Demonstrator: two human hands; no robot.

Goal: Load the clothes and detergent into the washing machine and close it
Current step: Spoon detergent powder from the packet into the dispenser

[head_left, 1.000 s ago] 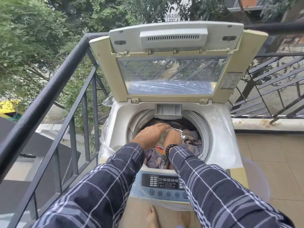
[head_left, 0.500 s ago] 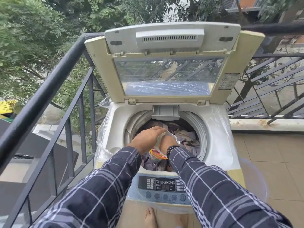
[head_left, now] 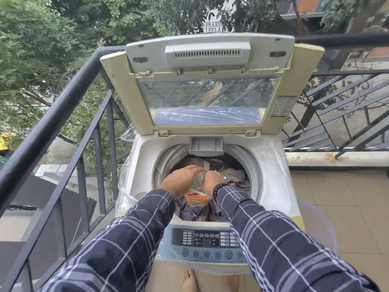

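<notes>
Cream-yellowed plastic frames the raised lid point(head_left: 210, 85) of a top-loading washing machine point(head_left: 271, 178), which stands open and upright at the far side of the tub; its clear window has fine horizontal lines and a sheet of crinkled clear film along its lower edge. A grey slotted vent runs across the top of the lid, and a small printed sticker point(head_left: 283, 106) on its right frame is too fine to read. Thin transparent plastic wrap point(head_left: 126, 178) clings to the white body. At the near edge, the dark control panel point(head_left: 205, 238) carries rows of small buttons, icons and a two-digit display reading "88", with round blue buttons beneath; the small lettering is illegible.

Inside the round drum lie the clothes point(head_left: 229, 173), a crumpled heap of purple-grey and beige fabric. Above them the left hand point(head_left: 182, 181) and right hand point(head_left: 212, 183) meet over a detergent packet point(head_left: 197, 200), a glossy pouch with orange, red and yellow print at its lower end; both hands pinch its upper part, fingers closed on it. A dark beaded bracelet point(head_left: 216, 190) circles the right wrist, and both sleeves are navy plaid with white lines.

A black metal railing point(head_left: 63, 114) runs along the left. Far off, a white sign point(head_left: 216, 26) among the trees reads "PRABHA LEELA", partly cut off.
</notes>
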